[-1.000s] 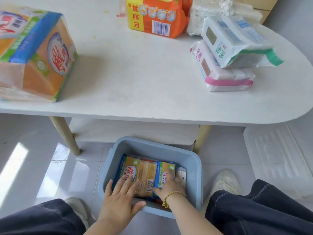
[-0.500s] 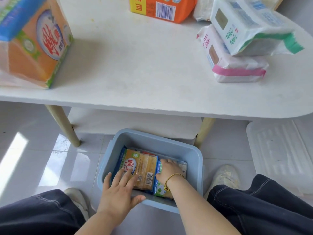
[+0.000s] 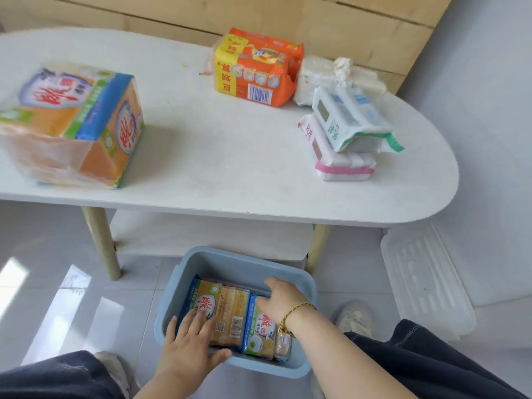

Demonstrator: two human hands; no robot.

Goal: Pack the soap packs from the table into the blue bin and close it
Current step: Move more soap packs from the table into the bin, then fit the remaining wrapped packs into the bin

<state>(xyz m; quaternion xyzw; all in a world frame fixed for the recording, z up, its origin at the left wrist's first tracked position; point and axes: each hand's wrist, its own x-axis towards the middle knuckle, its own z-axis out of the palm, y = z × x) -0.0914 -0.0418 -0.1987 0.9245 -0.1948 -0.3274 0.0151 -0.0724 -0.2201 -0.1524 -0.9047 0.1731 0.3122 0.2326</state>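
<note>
Soap packs (image 3: 227, 312) lie side by side in the blue bin (image 3: 236, 266) on the floor (image 3: 72, 306). Left hand (image 3: 190, 341) presses flat-fingered on one; right hand (image 3: 283, 298) covers the other's far end, grip unclear.

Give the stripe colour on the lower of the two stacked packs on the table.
Pink stripe on a white lower pack; head view.

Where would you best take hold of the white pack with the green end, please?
Grip the green-ended pack across its two long sides, near the middle, coming from above. It lies on top of the pink-edged pack, so its sides are free and its underside is not; the crimped green end looks too floppy.
</note>
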